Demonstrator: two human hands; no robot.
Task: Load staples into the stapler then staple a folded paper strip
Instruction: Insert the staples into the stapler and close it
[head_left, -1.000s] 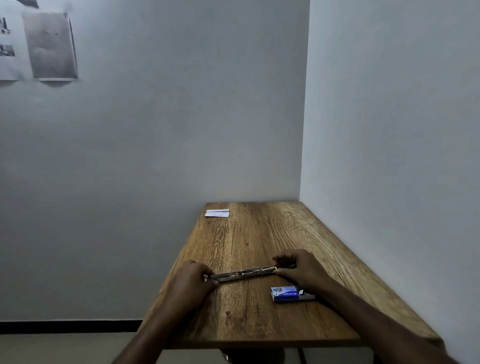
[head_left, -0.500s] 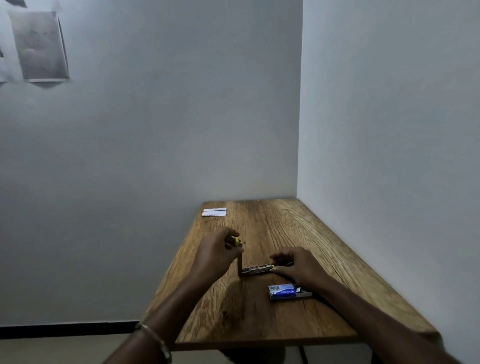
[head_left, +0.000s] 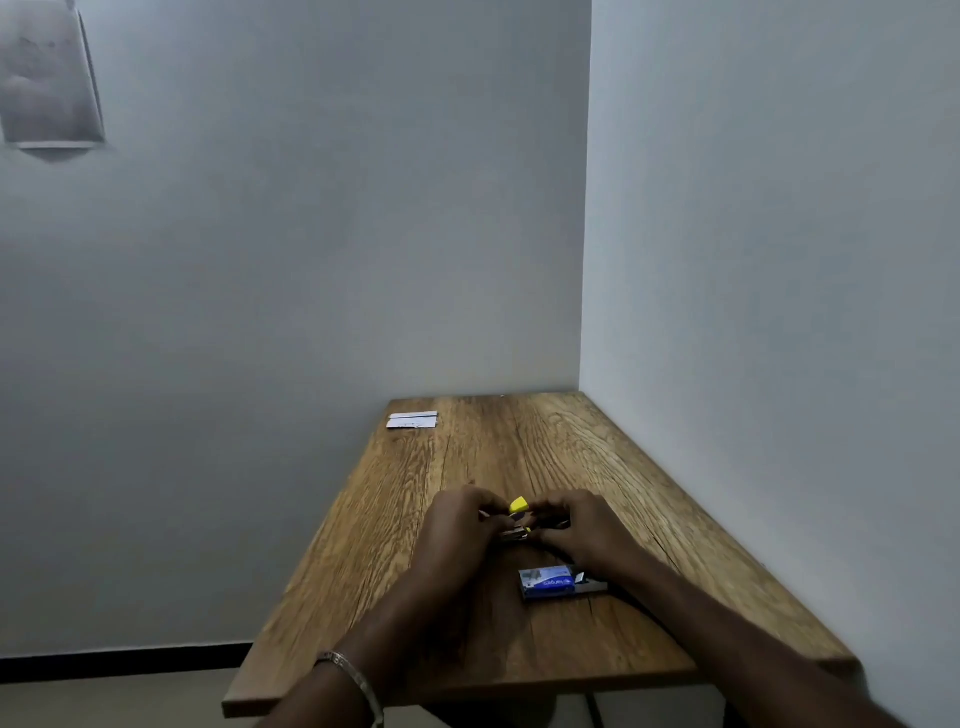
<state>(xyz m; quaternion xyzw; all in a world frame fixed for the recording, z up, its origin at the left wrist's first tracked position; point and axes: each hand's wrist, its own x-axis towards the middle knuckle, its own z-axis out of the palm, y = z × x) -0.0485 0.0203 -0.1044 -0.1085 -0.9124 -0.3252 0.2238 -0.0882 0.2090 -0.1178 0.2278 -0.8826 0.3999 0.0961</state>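
Both hands are busy on the little stapler (head_left: 519, 522), near the middle of the wooden table (head_left: 519, 452). The left hand (head_left: 457, 525) is curled over its left end, and the fingers seem to pinch the top part by the yellow tip (head_left: 518, 505). The right hand (head_left: 576, 525) is curled over the right end and looks to be holding the bottom part down on the wood. Most of the stapler is hidden between the two hands, so I cannot tell how far its top is folded down.

What could go wrong? If the top snaps down fast, it could nip a fingertip, because the fingers sit so close to the gap. If the row of staples inside sits crooked, the top may jam and not close. I cannot see any staples in there, so I cannot tell if it is loaded. A hard push could also make the stapler slide on the smooth wood.

The blue staple box (head_left: 550, 583) lies on the near side, just beside the right wrist, with its tray poking out to the right. A bump from that arm could knock it.

The folded paper strip (head_left: 412, 420) lies at the far left corner, well apart from both hands.
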